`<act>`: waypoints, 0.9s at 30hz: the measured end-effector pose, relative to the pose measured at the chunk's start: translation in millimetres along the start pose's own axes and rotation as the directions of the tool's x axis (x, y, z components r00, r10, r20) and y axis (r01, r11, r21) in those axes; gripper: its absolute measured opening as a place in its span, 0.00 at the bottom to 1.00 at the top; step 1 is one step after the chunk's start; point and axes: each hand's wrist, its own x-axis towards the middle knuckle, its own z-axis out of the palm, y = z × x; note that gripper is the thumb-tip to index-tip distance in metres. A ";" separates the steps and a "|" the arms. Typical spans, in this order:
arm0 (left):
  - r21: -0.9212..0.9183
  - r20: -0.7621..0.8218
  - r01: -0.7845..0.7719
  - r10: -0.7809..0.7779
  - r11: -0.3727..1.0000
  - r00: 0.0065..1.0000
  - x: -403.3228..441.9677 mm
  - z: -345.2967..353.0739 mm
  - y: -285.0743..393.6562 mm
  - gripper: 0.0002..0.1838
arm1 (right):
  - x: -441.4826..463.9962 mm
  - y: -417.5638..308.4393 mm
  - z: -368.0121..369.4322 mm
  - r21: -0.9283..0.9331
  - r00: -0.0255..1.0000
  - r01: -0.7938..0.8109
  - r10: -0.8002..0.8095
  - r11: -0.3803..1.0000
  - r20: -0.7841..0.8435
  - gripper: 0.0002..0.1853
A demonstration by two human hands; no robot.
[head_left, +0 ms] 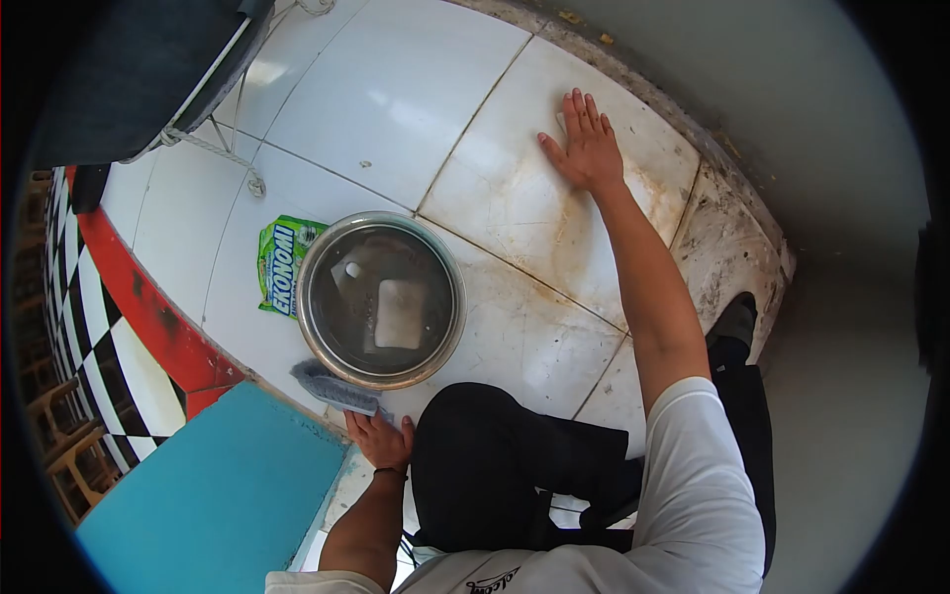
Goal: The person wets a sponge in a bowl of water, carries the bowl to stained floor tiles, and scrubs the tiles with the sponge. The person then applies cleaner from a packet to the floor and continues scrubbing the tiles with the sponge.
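Note:
My right hand [586, 148] lies stretched out on a stained white floor tile [515, 203], thumb apart from the fingers. A small pale edge shows beside its index finger; I cannot tell what it is. Down at the lower left, my left hand [381, 441] has its fingertips at the end of a grey-bristled brush [336, 388], thumb spread away. The brush rests by a round metal basin [456, 327] of murky water. Inside the basin are a pale rectangular block [400, 313] and a smaller whitish piece [351, 269].
A green EKONOMI packet [281, 265] stands against the basin's left side. Rope [213, 148] hangs near a dark object [139, 79] at upper left. A grey wall [792, 119] borders the right, a teal surface [213, 475] the lower left. My bent knee [465, 426] is close to the basin.

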 end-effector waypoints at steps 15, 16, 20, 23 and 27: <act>0.060 -0.001 -0.021 0.021 0.998 1.000 -3.1 5.5 -6.8 0.38 | -27.4 -39.4 2.1 0.137 0.983 -0.124 0.141 0.983 -0.116 0.50; 0.057 0.000 -0.022 0.022 0.998 1.000 -2.0 8.2 -6.0 0.38 | 1.8 -28.6 5.4 0.139 0.980 -0.139 0.156 0.981 -0.123 0.50; 0.055 0.004 -0.025 0.025 0.998 1.000 -1.4 1.5 -7.7 0.38 | 3.1 -28.8 8.0 0.080 0.984 -0.135 0.143 0.988 -0.105 0.50; 0.049 0.007 -0.013 0.013 0.999 1.000 -4.1 4.3 -5.0 0.38 | -96.7 -56.6 -5.8 0.122 0.993 -0.096 0.104 0.988 -0.062 0.50; 0.068 -0.017 -0.032 0.034 0.997 0.999 -5.3 10.0 -10.8 0.39 | -184.8 -82.9 -19.6 0.185 0.990 -0.136 0.129 0.973 0.053 0.52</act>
